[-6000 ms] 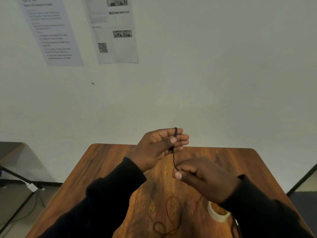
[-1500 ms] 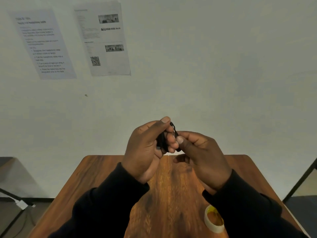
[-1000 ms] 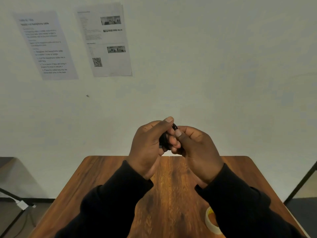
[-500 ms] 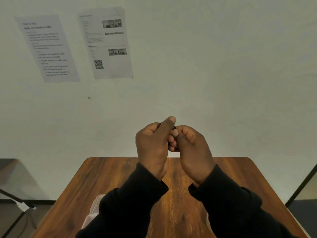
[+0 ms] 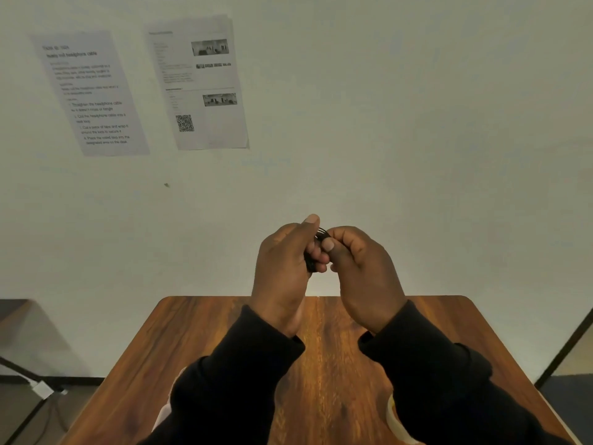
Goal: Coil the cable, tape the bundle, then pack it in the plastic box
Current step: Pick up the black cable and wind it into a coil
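Observation:
The thin black cable (image 5: pixel 322 234) is wound into a small coil held up above the far edge of the wooden table (image 5: pixel 321 354). My left hand (image 5: pixel 282 274) grips the coil between thumb and fingers. My right hand (image 5: pixel 362 277) pinches the coil's top loops from the right. Most of the coil is hidden inside the two hands. A roll of tape (image 5: pixel 392 419) lies on the table under my right sleeve, only its edge showing. A pale sliver of the plastic box (image 5: pixel 165 412) shows beside my left sleeve.
Two printed sheets (image 5: pixel 199 85) hang on the white wall behind the table. A dark stand and a white plug (image 5: pixel 41 389) sit on the floor to the left. A dark frame (image 5: pixel 564 351) stands at the right.
Six seconds ago the cable hung loose to the table; now it is all wound into the coil between my hands. Over the last second the hands stayed together and the view tipped down slightly.

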